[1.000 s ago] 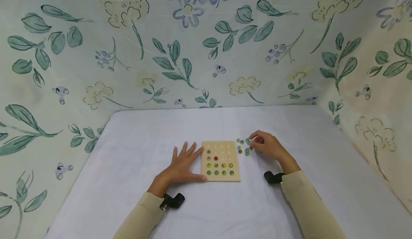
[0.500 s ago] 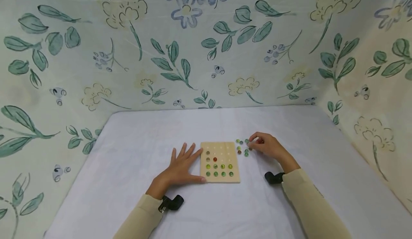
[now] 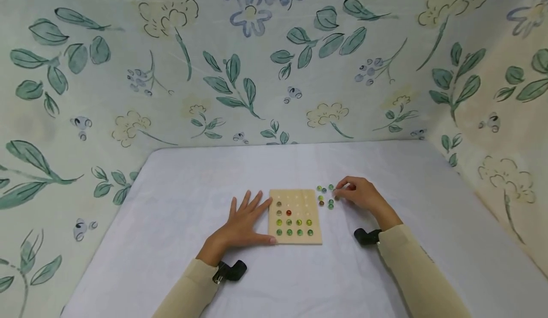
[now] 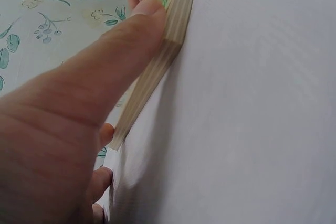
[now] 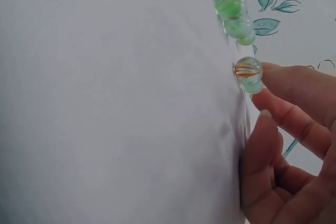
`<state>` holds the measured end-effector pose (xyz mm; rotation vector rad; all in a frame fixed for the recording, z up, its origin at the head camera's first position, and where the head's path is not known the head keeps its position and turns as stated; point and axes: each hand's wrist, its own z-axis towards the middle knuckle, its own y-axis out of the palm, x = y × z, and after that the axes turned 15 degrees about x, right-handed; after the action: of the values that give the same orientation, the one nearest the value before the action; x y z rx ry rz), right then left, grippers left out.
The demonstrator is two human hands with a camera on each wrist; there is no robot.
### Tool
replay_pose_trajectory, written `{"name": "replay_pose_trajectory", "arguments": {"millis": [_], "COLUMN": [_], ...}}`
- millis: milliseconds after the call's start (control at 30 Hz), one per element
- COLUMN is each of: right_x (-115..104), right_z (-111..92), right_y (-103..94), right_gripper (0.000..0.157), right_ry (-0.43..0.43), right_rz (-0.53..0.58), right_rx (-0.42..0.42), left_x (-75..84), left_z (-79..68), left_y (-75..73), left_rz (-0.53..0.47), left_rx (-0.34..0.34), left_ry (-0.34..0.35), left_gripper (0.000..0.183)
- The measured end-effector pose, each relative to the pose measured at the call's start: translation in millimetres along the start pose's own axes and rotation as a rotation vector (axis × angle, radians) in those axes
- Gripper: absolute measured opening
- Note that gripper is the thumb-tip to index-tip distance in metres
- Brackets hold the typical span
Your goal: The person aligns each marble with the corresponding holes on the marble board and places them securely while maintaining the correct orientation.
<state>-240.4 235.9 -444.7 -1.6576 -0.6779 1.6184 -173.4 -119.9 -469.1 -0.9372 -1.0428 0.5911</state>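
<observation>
On the white table (image 3: 205, 175), the left hand (image 3: 239, 224) is spread wide against the wooden board (image 3: 299, 240), and the half-curled right hand (image 3: 360, 195) is at loose marbles (image 3: 321, 198) just right of this board, whether pinching one I cannot tell, where a careless push could make them roll away

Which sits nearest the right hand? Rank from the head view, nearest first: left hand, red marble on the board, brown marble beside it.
1. Brown marble: on the cloth, beside the board.
2. Red marble: on the board.
3. Left hand: at the board's left edge.
</observation>
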Motion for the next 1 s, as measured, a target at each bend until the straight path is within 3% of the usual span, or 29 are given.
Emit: {"name": "replay_pose_trajectory", "arguments": {"millis": [1000], "right_x": [-1.6], "right_z": [2.4], "right_y": [3.4], "right_gripper": [0.023], "right_ry": [0.046], "right_rz": [-0.015], "right_rx": [-0.010], "left_x": [0.1], "left_z": [-1.1], "left_y": [1.1], "left_rz": [-0.004], "left_rx": [0.022], "left_ry": [0.012], "left_gripper": [0.107]}}
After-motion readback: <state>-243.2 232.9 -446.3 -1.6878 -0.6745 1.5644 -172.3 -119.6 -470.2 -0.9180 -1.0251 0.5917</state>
